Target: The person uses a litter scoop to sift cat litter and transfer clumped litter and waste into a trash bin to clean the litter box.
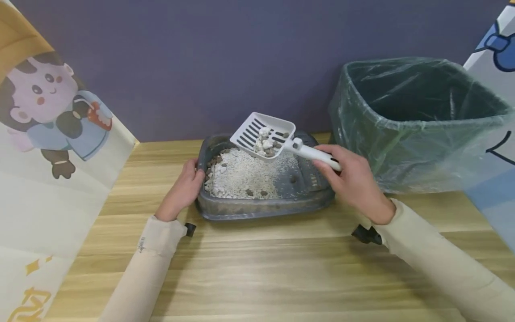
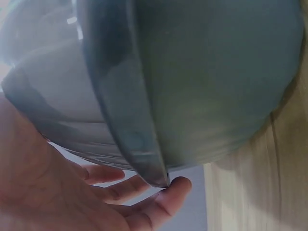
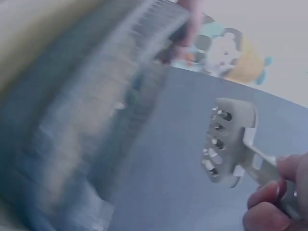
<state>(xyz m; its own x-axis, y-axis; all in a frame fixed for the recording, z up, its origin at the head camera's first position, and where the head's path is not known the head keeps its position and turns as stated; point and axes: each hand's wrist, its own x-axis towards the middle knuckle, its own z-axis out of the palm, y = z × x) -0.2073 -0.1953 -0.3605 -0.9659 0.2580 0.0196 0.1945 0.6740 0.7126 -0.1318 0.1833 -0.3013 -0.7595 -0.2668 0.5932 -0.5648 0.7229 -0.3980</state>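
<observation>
My right hand (image 1: 354,179) grips the handle of a white slotted litter scoop (image 1: 263,121), raised over the litter box. White and brown clumps (image 1: 263,143) lie in the scoop's pan. Below it stands the grey litter box (image 1: 257,208), with pale litter (image 1: 245,172) heaped to its left and bare floor showing at the right. Several brown lumps lie along the left wall and near the front. My left hand (image 1: 183,188) holds the box's left rim. From below, the left wrist view shows those fingers (image 2: 159,204) at the rim's edge.
At the back right stands a bin (image 1: 426,154) lined with a clear plastic bag, its mouth open upward. A dark wall (image 1: 225,58) rises behind the wooden table (image 1: 265,268). A panel with a cartoon figure (image 1: 52,112) stands on the left.
</observation>
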